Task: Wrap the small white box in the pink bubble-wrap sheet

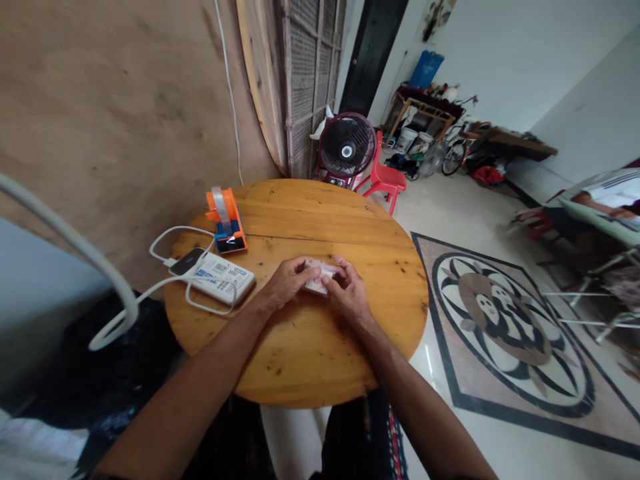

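Observation:
Both my hands meet at the middle of a round wooden table point(300, 360). My left hand point(286, 281) and my right hand point(347, 290) are closed together on a small pale packet point(320, 275), fingers pinching its edges. The packet lies low on the tabletop and is mostly hidden by my fingers; I cannot make out what it is.
An orange and blue tape dispenser point(226, 220) stands at the table's far left. Beside it lie a white power bank point(223, 277) and a dark phone point(186, 261) with white cables. A fan point(347, 150) and a red chair point(387, 179) stand behind the table. A person lies at the far right point(607, 200).

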Motion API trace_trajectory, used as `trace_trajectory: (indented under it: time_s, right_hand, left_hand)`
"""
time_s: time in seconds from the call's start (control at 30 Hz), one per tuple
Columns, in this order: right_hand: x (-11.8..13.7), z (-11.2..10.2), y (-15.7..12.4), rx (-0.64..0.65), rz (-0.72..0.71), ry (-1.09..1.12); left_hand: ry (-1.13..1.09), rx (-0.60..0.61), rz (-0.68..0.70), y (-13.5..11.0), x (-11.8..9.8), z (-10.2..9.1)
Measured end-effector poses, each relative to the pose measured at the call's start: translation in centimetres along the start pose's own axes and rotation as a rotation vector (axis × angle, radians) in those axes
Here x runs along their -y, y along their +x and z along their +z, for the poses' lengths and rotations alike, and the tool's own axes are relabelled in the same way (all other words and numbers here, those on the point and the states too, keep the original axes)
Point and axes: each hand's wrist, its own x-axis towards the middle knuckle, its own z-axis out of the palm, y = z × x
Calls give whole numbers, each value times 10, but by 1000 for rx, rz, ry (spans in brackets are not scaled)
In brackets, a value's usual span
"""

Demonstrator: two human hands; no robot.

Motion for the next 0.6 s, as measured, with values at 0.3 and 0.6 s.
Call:
trace_trajectory:
  time_s: [0.3,0.6]
  right_hand:
    - [3,0,-2,28,-7,-41]
    - [4,0,-4,31,-81,-110]
  left_hand:
    - [-1,1,-6,1,4,-1]
    - [12,-47,-30,-1,-6,5]
